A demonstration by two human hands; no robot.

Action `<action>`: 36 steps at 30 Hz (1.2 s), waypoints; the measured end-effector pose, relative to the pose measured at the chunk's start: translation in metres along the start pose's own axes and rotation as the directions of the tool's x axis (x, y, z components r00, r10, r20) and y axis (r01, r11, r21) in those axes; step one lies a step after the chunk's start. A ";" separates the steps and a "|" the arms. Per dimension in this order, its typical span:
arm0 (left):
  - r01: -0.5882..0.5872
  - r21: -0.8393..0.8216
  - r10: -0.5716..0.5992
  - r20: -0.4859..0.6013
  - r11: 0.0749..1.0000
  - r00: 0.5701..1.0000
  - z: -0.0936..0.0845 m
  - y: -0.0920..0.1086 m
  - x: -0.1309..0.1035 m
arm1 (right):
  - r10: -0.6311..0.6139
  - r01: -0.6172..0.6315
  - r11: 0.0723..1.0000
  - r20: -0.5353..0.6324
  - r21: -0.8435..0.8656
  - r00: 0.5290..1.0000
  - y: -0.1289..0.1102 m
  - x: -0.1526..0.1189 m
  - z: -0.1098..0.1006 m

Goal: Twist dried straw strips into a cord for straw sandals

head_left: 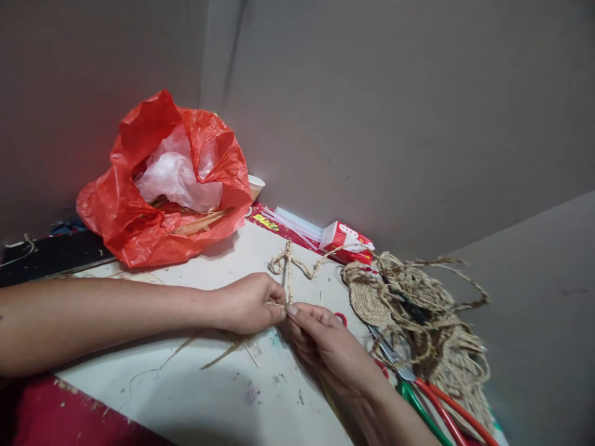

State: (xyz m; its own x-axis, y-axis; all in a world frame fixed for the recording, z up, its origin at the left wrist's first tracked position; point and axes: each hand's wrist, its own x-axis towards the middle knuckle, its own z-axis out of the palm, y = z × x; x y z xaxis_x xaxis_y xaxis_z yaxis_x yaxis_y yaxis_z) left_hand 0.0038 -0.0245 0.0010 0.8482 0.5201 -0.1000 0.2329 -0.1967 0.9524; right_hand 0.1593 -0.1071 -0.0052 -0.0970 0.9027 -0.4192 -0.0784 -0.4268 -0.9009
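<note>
A thin twisted straw cord (290, 282) runs away from my fingers across the white tabletop (186, 396). At its far end it forms a small loop, and a length trails right toward the tissue pack. My left hand (253, 302) is closed, thumb and fingers pinching the near end of the cord. Right beside it, my right hand (320, 331) is also closed, its thumb pressed on the cord, the two thumbs almost meeting. What lies inside the curled fingers of the right hand is hidden. Loose straw strips (225, 354) lie below my left wrist.
A red plastic bag (116, 217) with white plastic and straw inside stands at the back left, a paper cup (255, 186) behind it. Along the wall lie pale sticks (297, 224) and a tissue pack (341, 238). Coiled straw cord pieces (372, 297) and scissors (411, 384) occupy the right.
</note>
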 end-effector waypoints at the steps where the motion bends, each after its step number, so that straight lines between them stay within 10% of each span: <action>1: 0.008 0.016 -0.008 0.004 1.000 1.000 -0.001 0.001 -0.001 | -0.007 0.007 1.000 -0.029 0.002 1.000 0.000 0.000 0.002; 9: 0.249 -0.171 -0.227 0.137 0.953 0.964 0.011 0.015 -0.014 | -0.015 0.039 0.993 -0.209 0.114 0.978 0.002 -0.005 0.023; 16: 0.126 -0.031 -0.127 -0.064 0.992 0.990 0.034 0.004 -0.021 | -0.013 0.051 0.975 -0.174 0.214 0.985 0.006 -0.007 0.029; 20: 0.135 0.102 -0.128 -0.064 0.986 0.990 0.014 0.011 -0.017 | -0.035 0.065 0.972 -0.136 0.225 0.990 0.004 -0.006 0.023; 25: -0.041 0.095 0.075 -0.387 0.995 0.919 -0.008 0.015 -0.004 | -0.075 0.088 0.967 -0.066 0.239 0.995 0.002 -0.005 0.016; 29: 0.140 -0.245 -0.155 -0.042 0.959 0.987 0.008 -0.003 0.005 | -0.067 0.068 0.976 -0.011 0.208 0.998 0.003 -0.002 0.013; 36: -0.018 -0.074 0.016 -0.027 0.997 0.999 0.006 -0.011 0.007 | 0.024 -0.028 0.995 0.046 0.093 0.999 0.000 -0.001 0.001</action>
State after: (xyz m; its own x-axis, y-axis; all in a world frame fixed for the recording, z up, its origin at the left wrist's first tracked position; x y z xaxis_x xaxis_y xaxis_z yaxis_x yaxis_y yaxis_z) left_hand 0.0102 -0.0232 -0.0118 0.8386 0.5393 -0.0766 0.1816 -0.1442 0.9727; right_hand 0.1580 -0.1083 -0.0043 -0.1444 0.8889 -0.4348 -0.1675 -0.4550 -0.8746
